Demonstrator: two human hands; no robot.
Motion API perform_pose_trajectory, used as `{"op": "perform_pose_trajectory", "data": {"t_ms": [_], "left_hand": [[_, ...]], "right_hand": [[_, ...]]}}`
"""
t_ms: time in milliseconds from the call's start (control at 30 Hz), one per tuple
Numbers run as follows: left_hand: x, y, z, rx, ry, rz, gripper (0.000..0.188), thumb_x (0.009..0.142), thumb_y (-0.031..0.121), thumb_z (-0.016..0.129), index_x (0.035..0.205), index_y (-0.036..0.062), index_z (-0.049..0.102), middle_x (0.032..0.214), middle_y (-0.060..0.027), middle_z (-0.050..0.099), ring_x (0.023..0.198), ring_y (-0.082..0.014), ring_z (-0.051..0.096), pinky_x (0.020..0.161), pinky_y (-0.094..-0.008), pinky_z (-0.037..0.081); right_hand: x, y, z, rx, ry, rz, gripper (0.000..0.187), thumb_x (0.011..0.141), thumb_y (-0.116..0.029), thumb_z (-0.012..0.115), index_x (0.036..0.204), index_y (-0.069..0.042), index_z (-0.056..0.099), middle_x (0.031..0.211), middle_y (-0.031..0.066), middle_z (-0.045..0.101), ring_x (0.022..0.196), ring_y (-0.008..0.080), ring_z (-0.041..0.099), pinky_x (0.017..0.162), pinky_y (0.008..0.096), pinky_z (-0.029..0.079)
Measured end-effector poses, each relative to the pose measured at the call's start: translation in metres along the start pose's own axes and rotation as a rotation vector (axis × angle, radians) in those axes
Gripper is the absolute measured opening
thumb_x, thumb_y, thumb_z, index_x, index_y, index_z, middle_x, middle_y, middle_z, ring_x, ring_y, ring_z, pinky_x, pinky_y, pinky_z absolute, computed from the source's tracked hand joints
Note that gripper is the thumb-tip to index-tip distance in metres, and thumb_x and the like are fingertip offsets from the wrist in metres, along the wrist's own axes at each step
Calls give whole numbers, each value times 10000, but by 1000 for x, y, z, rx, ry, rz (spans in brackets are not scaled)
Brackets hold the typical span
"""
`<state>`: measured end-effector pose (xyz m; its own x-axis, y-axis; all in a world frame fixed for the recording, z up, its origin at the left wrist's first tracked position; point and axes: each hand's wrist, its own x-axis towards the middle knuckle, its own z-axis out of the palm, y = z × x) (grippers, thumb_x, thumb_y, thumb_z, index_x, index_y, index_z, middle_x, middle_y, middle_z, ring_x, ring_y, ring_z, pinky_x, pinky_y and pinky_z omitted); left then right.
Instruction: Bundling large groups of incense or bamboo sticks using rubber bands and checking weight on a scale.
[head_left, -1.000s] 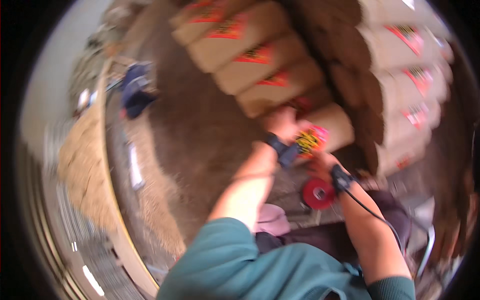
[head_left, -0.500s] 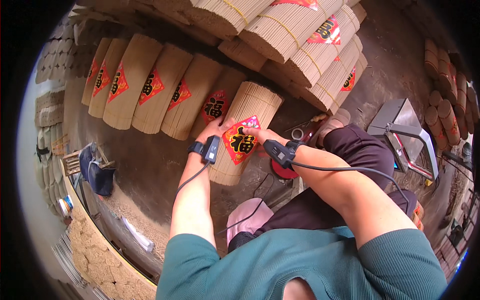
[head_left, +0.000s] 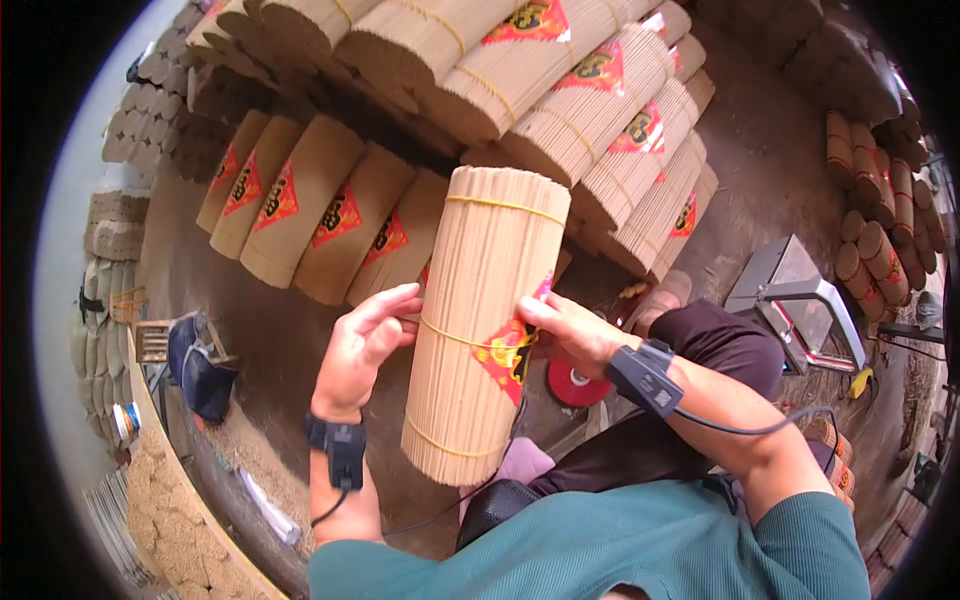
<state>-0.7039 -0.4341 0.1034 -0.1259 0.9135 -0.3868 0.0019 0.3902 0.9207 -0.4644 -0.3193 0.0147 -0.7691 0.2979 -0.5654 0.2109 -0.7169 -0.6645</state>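
A thick bundle of thin tan sticks (head_left: 470, 400) is lifted toward me, nearly upright and tilted slightly. Three yellow bands circle it, the middle one crossing a red diamond label (head_left: 503, 350) with a dark and gold character. Gripping the bundle's right side is my right hand (head_left: 580, 335), thumb pressed on the label's edge and fingers hidden behind. Beside the left edge, my left hand (head_left: 360, 345) has its fingers apart and holds nothing; whether its fingertips touch the sticks I cannot tell.
A row of labelled bundles (head_left: 310, 205) stands behind to the left. Banded bundles are piled (head_left: 570, 120) at the far side. To the right are a grey metal-framed device (head_left: 790, 300) and more bundles (head_left: 885, 255). A red round object (head_left: 575, 385) sits below my right hand.
The bundle has come up off the lower spot toward me and turned, so its label now faces right. My left hand has let go of the label area and moved left with fingers spread.
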Motion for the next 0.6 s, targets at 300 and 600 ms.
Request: {"op": "perform_pose_trajectory", "data": {"t_ms": [300,600], "left_hand": [[-14,119,93,170,-135,522,874,777,567,677,1321,-73,434,1351,-210,476,1235,-275,484,1004,-373,389],[33,141,220,-84,-336,784,717,842,434,665,1313,-58,443,1314,-223,503,1223,-298,496,1006,-397,399]], "right_hand": [[-56,-40,-35,688,-333,-517,825,848,-725,393,1372,-88,433,1344,90,514,1205,218,507,1026,413,393],[-159,-33,-118,987,-391,-1017,750,883,-676,390,1334,-83,482,1238,96,589,1062,207,608,902,358,508]]}}
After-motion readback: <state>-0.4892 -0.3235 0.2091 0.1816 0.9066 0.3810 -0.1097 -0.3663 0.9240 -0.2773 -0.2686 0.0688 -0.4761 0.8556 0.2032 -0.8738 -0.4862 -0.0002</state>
